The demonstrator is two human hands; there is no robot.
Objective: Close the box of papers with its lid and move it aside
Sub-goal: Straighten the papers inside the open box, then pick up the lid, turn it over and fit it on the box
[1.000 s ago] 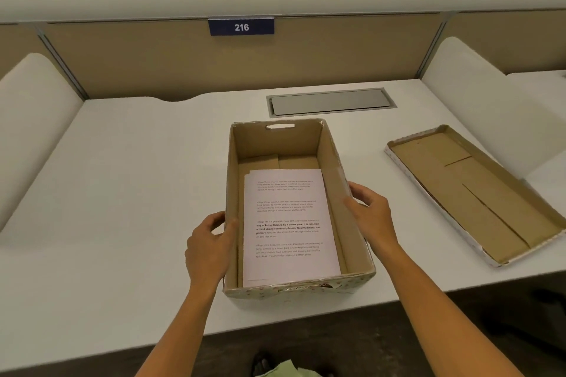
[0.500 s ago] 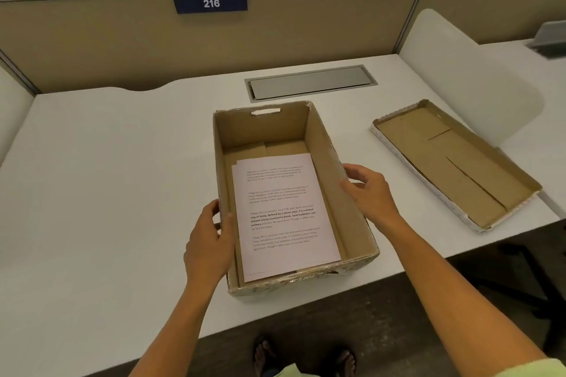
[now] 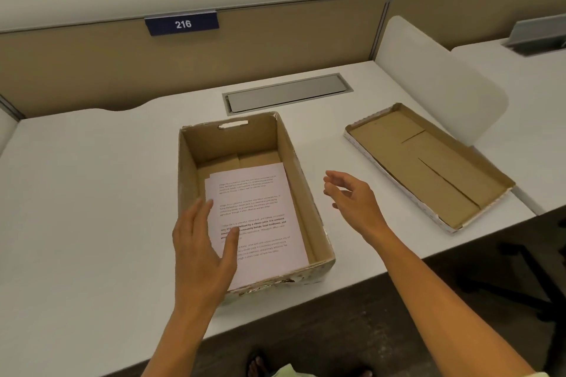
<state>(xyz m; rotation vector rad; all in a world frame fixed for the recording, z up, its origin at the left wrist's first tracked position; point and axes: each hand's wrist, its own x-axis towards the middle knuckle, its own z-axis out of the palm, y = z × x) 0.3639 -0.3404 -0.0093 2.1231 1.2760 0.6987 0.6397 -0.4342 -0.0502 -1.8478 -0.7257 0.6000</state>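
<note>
An open cardboard box (image 3: 301,180) stands near the desk's front edge, with a stack of printed white papers (image 3: 260,211) lying flat inside. Its lid (image 3: 428,162) lies upside down on the desk to the right, brown inside facing up. My left hand (image 3: 203,251) hovers over the box's near-left corner, fingers spread, holding nothing. My right hand (image 3: 355,202) is raised in the air between the box and the lid, fingers apart and empty, touching neither.
A white desk (image 3: 92,199) carries both items. A grey cable hatch (image 3: 288,93) sits behind the box. A tan partition with a "216" sign (image 3: 182,23) closes the back. A white side divider (image 3: 435,76) stands behind the lid.
Both hands have let go of the box's sides. The left hand rose over the box; the right hand moved right, off the box wall toward the lid.
</note>
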